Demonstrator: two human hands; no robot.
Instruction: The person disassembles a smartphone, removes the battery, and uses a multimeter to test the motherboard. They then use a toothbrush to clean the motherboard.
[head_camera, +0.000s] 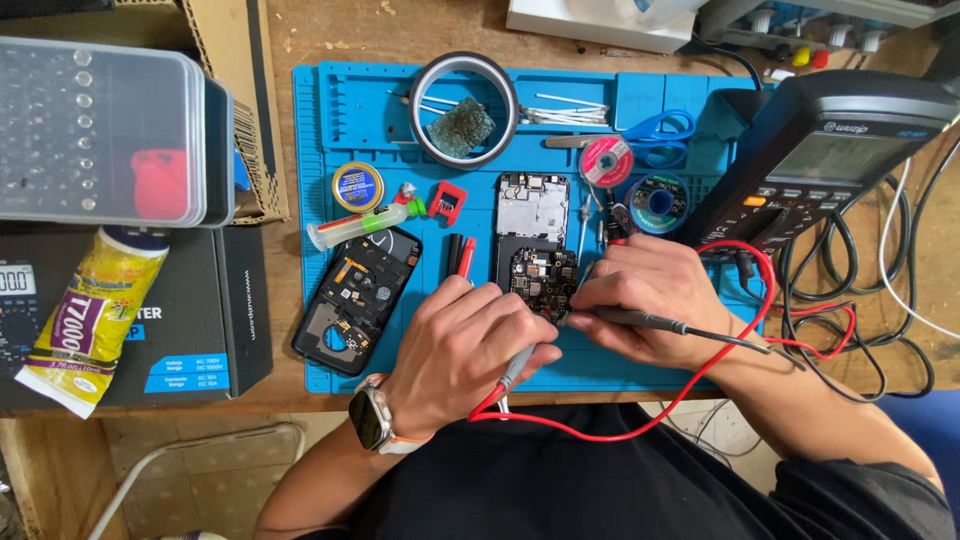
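Clearly both hands grip probes at the phone board (543, 280), which lies mid-mat (330, 120): left hand (465, 350) fingers clamped on the red probe (515, 368), right hand (650, 300) on the black probe (640, 320). A slipping tip could bridge neighbouring pads; the red lead (700, 375) could snag on the wrist and tug a probe off.
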